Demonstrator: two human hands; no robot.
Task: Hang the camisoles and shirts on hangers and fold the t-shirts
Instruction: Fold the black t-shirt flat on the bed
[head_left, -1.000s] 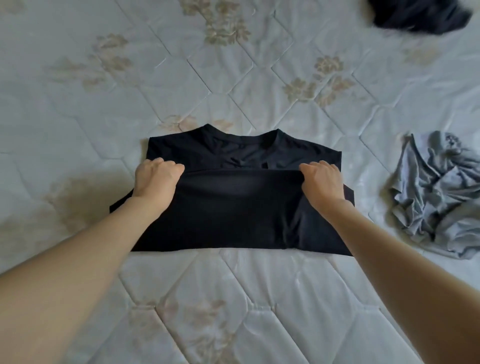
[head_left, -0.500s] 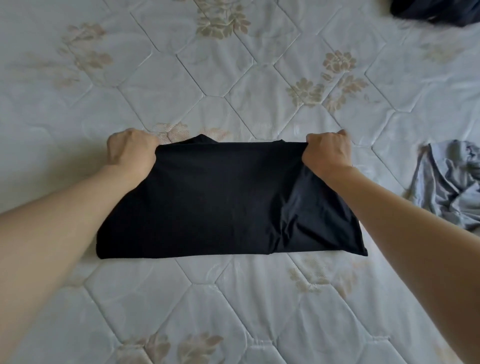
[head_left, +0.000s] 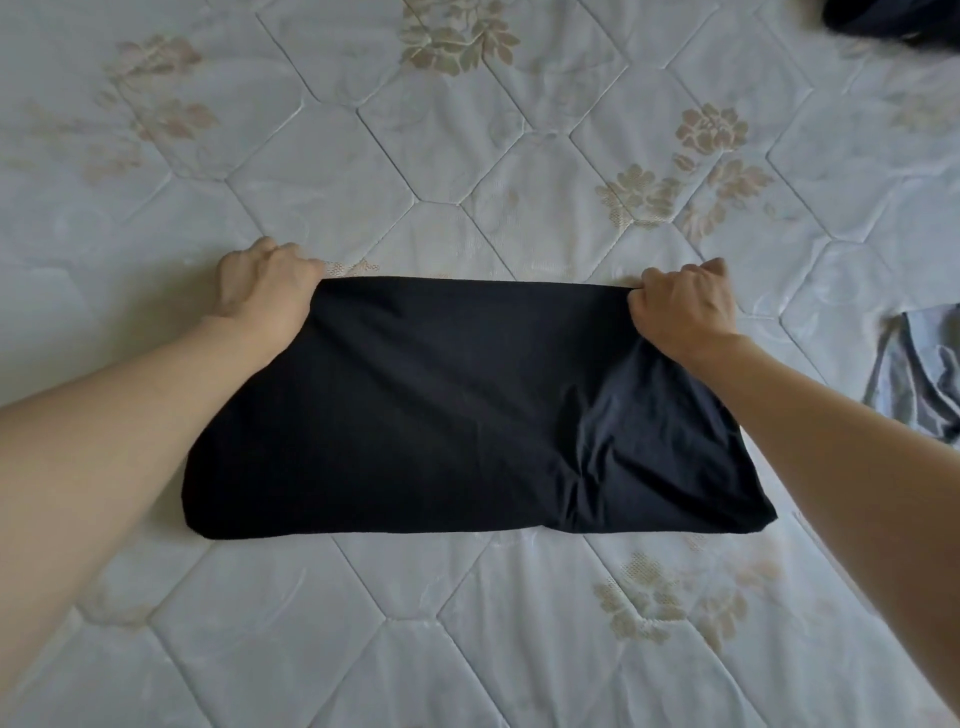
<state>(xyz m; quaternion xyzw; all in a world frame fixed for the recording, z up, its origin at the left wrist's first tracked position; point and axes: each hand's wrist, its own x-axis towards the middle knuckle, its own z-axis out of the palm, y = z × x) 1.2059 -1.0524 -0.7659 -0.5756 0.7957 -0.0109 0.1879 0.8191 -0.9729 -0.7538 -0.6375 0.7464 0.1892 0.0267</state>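
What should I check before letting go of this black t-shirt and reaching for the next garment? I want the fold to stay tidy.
1. Both far corners held: left hand and right hand each grip a corner of the black t-shirt. Ok.
2. Far edge straight between the hands: ok.
3. Neckline and sleeves tucked out of sight: ok.
4. Surface smooth: creases bunch at the near right corner. Not ok.
5. Layers underneath aligned: hidden. Cannot tell.
6. Next garment within view: grey garment lies crumpled on the mattress at the right edge. Ok.
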